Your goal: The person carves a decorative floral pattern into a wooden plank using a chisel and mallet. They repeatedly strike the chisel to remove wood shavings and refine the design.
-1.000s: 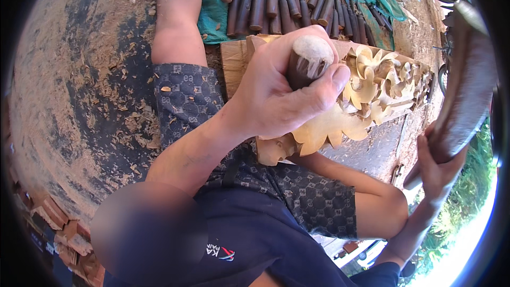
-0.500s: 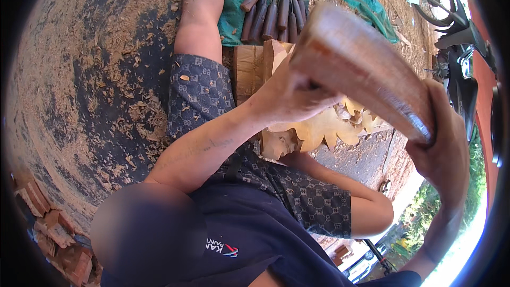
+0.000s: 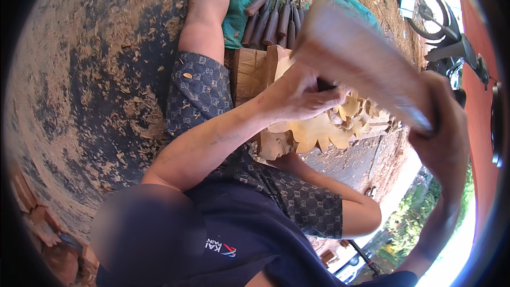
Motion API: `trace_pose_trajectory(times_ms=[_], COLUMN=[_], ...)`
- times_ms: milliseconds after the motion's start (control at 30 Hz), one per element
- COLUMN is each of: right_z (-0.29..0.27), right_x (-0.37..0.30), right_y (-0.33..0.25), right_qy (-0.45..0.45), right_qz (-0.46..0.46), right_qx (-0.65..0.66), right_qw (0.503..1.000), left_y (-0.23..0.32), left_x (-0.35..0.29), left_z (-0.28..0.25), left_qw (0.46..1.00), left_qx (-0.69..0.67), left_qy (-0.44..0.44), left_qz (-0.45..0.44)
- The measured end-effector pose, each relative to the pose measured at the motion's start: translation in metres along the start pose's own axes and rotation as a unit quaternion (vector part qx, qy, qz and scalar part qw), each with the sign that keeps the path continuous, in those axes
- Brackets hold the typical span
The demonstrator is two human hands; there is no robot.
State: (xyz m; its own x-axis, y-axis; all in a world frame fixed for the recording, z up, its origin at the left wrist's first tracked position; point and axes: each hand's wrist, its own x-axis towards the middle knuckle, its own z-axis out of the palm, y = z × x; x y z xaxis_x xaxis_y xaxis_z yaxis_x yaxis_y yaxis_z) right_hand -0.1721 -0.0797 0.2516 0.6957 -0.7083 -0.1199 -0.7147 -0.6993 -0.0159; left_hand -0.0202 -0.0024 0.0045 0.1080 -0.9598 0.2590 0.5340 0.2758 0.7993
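Mallet now over the left hand's tool

We find the carved wood [image 3: 313,132], a pale block with leaf-like scallops, lying in front of the person between the bare legs. The left hand [image 3: 305,95] is above it, fingers curled round a dark handle [image 3: 325,85], of which we see only a sliver; the tool's working end is hidden.

A second ago we saw the end of that handle uncovered, with the wooden mallet [image 3: 361,58] out at the right edge. Now the mallet, blurred, slants across and covers the handle's top, much as it did half a second ago. We judge this the striking part of the carving, though we cannot tell whether mallet and handle touch. The right hand [image 3: 443,127] is wrapped round the mallet's far end.

Farther out, we see dark-handled tools [image 3: 271,26] on a green cloth [image 3: 234,26], and a motorbike [image 3: 443,34] beyond.
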Motion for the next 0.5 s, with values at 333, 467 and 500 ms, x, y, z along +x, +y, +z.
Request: trace_pose_trajectory(times_ms=[333, 467, 500], right_z=[-0.076, -0.047, -0.046], right_x=[-0.068, -0.077, -0.082], right_y=[0.084, 0.057, 0.060], right_qy=[0.225, 0.198, 0.203], right_qz=[0.124, 0.073, 0.078], right_qx=[0.262, 0.140, 0.147], right_qw=[0.930, 0.967, 0.965], left_y=[0.007, 0.021, 0.017], left_x=[-0.001, 0.013, 0.015], left_z=[-0.010, 0.006, 0.005], left_qw=[0.994, 0.996, 0.997], left_qx=[-0.084, -0.025, -0.029], left_qy=[0.041, -0.016, -0.020], left_qz=[0.048, 0.088, 0.072])
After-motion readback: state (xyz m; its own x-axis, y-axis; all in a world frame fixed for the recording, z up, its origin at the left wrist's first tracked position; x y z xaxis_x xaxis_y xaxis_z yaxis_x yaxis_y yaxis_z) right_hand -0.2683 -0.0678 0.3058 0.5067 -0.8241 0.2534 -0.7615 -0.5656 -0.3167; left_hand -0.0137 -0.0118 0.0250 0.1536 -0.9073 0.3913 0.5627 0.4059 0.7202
